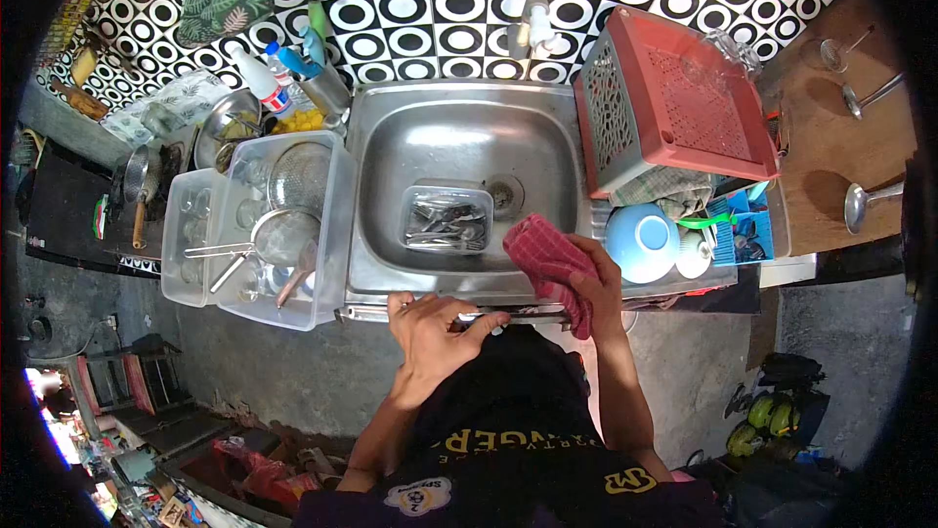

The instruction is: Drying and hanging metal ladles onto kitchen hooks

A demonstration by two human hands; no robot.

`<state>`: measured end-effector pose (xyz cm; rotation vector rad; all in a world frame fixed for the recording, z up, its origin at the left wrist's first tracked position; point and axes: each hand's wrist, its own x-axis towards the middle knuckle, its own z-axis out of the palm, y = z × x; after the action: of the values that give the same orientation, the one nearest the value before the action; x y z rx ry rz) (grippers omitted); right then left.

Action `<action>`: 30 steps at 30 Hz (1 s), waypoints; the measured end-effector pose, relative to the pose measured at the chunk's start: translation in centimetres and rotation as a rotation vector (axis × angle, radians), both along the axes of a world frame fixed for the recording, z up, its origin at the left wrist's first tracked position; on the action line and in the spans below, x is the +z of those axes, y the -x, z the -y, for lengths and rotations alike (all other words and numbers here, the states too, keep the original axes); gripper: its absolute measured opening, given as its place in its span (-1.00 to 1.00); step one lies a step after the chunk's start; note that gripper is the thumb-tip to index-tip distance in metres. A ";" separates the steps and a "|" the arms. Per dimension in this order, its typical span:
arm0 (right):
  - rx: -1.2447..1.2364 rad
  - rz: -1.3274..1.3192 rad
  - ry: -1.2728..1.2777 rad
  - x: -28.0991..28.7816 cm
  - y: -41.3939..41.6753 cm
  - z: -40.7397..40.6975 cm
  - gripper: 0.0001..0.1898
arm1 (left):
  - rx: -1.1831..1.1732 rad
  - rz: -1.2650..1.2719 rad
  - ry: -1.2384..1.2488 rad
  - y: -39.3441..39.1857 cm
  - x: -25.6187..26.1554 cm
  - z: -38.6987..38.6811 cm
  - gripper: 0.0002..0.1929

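My right hand [602, 286] grips a crumpled red checked cloth [551, 264] over the sink's front right edge. At the front rim, my left hand [438, 334] has its fingers bent and its thumb pointing right. Something small and shiny shows beside that thumb; whether the hand holds it or rests on the rim is unclear. Inside the stainless steel sink [418, 125], a clear plastic container [448, 248] holds metal cutlery, left of the drain [504, 195].
Left of the sink stands a large clear plastic bin [326, 286] with strainers and glasses. A red and grey plastic basket [678, 103], an upturned blue bowl [642, 242] and a blue cutlery holder [751, 227] are at right. The tap [540, 26] projects from the tiled wall.
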<state>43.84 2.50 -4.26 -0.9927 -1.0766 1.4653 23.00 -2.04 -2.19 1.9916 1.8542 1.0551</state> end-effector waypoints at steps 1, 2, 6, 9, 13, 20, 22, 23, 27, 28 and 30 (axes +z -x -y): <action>-0.019 -0.062 0.011 -0.8 -0.5 -0.2 -0.57 | 0.004 -0.002 0.000 -0.2 0.0 0.1 -0.67; -0.023 -0.092 0.013 -1.4 -0.8 -0.2 -0.53 | 0.020 0.007 0.014 -0.5 -0.1 0.1 -0.66; -0.119 -0.167 -0.036 -3.3 -1.5 -0.3 -0.37 | 0.110 0.022 0.037 -1.3 -0.9 0.3 -0.63; -0.268 -0.244 -0.200 -3.5 -0.7 0.4 -0.39 | 0.192 0.107 0.134 -2.1 -0.9 0.2 -0.61; -0.292 0.095 -0.293 -3.7 -1.2 1.4 -0.12 | 0.259 0.035 0.172 -2.9 -0.9 0.2 -0.59; -0.271 0.813 -0.701 -2.6 -1.0 2.0 -0.25 | 0.355 -0.036 0.219 -5.8 -1.1 -0.1 -0.57; -0.226 0.878 -0.791 -2.4 -1.1 1.8 -0.33 | 0.360 -0.061 0.206 -6.3 -1.2 -0.1 -0.60; -0.227 0.876 -0.790 -1.9 -1.1 1.7 -0.33 | 0.331 -0.058 0.204 -6.5 -1.1 0.0 -0.61; -0.309 0.952 -0.722 -1.2 -1.7 0.3 -0.38 | 0.256 -0.052 0.231 -7.3 -0.8 0.6 -0.64; -0.358 0.912 -0.691 -1.4 -1.9 -0.1 -0.39 | 0.245 -0.050 0.214 -7.3 -1.0 0.7 -0.64; -0.385 0.865 -0.678 -1.8 -2.2 -0.9 -0.40 | 0.244 -0.034 0.190 -7.5 -1.4 0.8 -0.63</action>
<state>46.04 3.45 -6.07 -1.2434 -1.7073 0.2523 30.46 -2.83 -3.60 1.7207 2.1684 0.8686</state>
